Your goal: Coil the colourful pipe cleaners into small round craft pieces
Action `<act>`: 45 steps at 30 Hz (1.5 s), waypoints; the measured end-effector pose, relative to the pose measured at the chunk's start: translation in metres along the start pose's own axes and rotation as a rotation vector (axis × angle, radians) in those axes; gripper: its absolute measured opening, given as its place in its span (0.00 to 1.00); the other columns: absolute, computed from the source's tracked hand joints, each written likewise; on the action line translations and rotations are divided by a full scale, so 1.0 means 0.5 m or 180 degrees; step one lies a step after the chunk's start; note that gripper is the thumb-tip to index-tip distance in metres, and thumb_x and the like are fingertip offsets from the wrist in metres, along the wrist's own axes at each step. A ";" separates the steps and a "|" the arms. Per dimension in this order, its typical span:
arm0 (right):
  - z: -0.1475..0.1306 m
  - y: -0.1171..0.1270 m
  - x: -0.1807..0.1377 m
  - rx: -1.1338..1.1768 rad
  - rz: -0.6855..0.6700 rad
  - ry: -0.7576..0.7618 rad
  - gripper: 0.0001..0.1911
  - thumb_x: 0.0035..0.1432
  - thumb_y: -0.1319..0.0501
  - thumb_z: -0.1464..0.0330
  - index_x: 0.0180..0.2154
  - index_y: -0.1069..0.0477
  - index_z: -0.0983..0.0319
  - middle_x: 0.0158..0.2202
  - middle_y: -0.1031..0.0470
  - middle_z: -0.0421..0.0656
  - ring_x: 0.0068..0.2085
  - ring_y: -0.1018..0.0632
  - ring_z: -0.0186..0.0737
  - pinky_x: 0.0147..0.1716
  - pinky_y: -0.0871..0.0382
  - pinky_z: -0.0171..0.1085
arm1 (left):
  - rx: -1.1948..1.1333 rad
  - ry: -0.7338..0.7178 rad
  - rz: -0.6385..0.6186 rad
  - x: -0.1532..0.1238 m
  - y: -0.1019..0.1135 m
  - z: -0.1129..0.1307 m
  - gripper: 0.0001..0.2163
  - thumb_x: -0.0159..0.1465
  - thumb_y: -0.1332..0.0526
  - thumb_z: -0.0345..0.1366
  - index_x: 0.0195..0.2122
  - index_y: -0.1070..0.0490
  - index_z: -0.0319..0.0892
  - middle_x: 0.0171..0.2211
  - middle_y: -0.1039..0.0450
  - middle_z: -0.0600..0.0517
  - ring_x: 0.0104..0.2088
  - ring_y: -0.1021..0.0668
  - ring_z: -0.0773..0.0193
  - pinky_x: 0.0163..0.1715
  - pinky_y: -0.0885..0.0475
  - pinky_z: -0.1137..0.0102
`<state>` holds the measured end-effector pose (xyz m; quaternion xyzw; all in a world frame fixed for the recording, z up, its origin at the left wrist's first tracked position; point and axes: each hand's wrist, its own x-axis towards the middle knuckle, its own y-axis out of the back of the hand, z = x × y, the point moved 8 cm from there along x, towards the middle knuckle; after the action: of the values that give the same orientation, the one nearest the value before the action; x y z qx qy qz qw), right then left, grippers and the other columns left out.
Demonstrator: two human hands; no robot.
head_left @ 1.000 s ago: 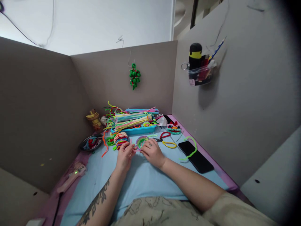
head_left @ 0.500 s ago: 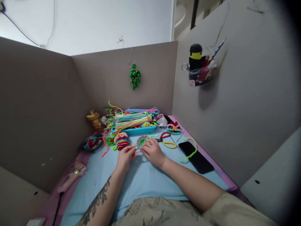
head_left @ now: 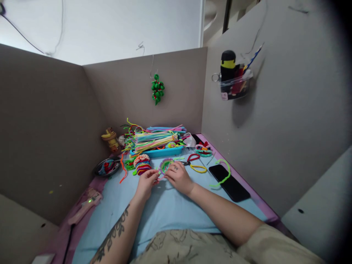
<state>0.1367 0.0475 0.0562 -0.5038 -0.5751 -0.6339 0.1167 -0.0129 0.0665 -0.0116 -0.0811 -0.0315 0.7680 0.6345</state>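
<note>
Over blue cloth [head_left: 165, 209], left hand [head_left: 146, 182] and right hand [head_left: 179, 178], angled inward, pinch pastel craftwork [head_left: 162, 165].

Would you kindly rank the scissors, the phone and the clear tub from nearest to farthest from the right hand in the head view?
1. Scissors: just beyond the right hand, slightly to its right.
2. Phone: farther out to the right.
3. Clear tub: high up on the right wall.
</note>
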 end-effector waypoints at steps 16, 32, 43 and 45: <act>0.011 -0.004 -0.003 0.0097 0.0024 -0.0122 0.05 0.57 0.41 0.67 0.31 0.28 0.59 0.32 0.27 0.43 0.41 0.32 0.42 0.49 0.44 0.46 | 0.0151 -0.0212 0.0088 -0.010 -0.002 0.022 0.13 0.44 0.33 0.34 0.31 0.28 0.37 0.19 0.31 0.56 0.18 0.30 0.71 0.19 0.34 0.75; 0.000 -0.040 -0.011 0.0331 -0.0620 -0.0090 0.05 0.51 0.37 0.69 0.33 0.30 0.59 0.51 0.34 0.44 0.52 0.37 0.46 0.53 0.47 0.51 | 0.0987 -0.0823 -0.0227 -0.005 -0.016 0.044 0.09 0.52 0.41 0.35 0.33 0.28 0.38 0.22 0.31 0.54 0.21 0.30 0.69 0.22 0.35 0.75; 0.028 -0.078 -0.025 0.1030 -0.0915 -0.0521 0.04 0.52 0.41 0.74 0.33 0.32 0.61 0.45 0.34 0.47 0.46 0.32 0.41 0.47 0.38 0.43 | 0.2382 -0.1459 -0.0859 -0.016 -0.047 0.034 0.20 0.57 0.41 0.41 0.49 0.31 0.40 0.36 0.31 0.48 0.36 0.28 0.62 0.32 0.31 0.70; 0.030 -0.079 -0.026 0.1157 -0.0883 -0.0533 0.04 0.52 0.41 0.74 0.32 0.32 0.61 0.43 0.34 0.46 0.45 0.31 0.40 0.46 0.37 0.41 | 0.2376 -0.1468 -0.0934 -0.017 -0.046 0.035 0.21 0.56 0.40 0.42 0.49 0.31 0.40 0.37 0.32 0.48 0.36 0.28 0.62 0.30 0.31 0.72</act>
<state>0.1215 0.0671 0.0194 -0.4416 -0.7511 -0.4859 0.0692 0.0079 0.0634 0.0096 0.3313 0.0957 0.6269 0.6987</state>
